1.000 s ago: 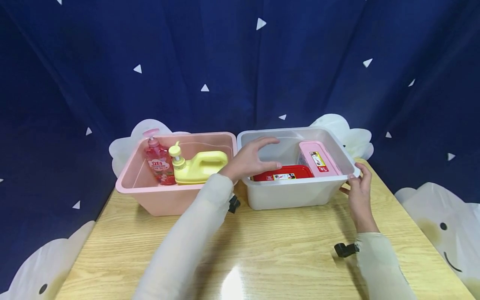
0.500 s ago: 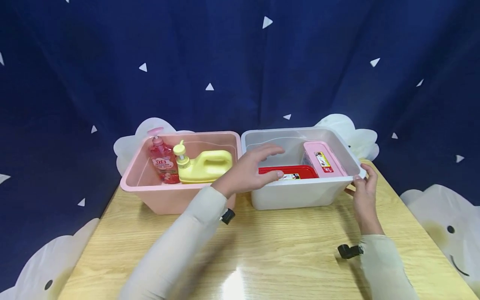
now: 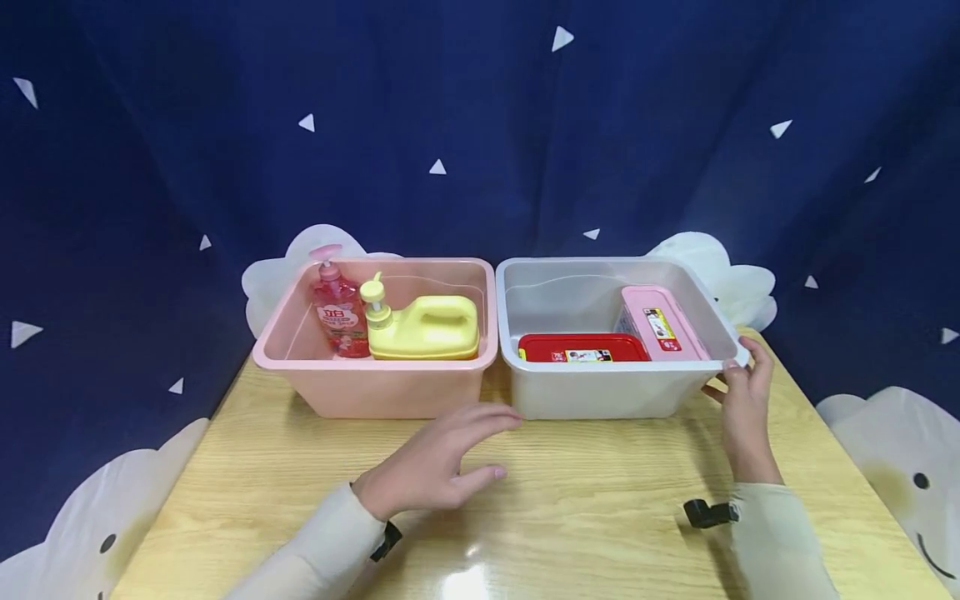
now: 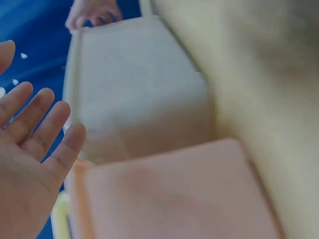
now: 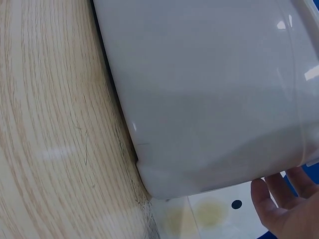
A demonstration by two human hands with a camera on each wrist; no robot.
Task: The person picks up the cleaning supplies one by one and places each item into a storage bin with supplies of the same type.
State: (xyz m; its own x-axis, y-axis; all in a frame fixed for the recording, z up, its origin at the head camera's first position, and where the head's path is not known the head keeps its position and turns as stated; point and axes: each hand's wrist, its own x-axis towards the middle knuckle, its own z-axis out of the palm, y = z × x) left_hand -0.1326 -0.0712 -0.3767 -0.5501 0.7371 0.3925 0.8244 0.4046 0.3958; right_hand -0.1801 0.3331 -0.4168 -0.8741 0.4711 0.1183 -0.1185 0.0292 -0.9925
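My left hand (image 3: pixel 442 458) hangs over the table in front of the pink bin (image 3: pixel 382 392), fingers spread loosely and holding nothing. In the left wrist view its palm and fingers show apart from both bins. My right hand (image 3: pixel 746 412) grips the right front corner of the light grey bin (image 3: pixel 592 396); in the right wrist view its fingertips (image 5: pixel 259 186) meet the bin's wall. A red-lidded box (image 3: pixel 581 346) and a pink-lidded box (image 3: pixel 663 325) lie inside the grey bin. The pink bin holds a red pump bottle (image 3: pixel 337 312) and a yellow jug with a pump (image 3: pixel 427 327).
Both bins stand side by side at the back of the wooden table (image 3: pixel 585 500). Behind them hangs a dark blue curtain (image 3: pixel 480 100) with white triangles and cloud figures. A small black camera (image 3: pixel 705 512) sits at the right wrist.
My left hand has drawn back from over the grey bin, toward me and to the left. The right hand stays at the grey bin's corner. The head view has shifted slightly.
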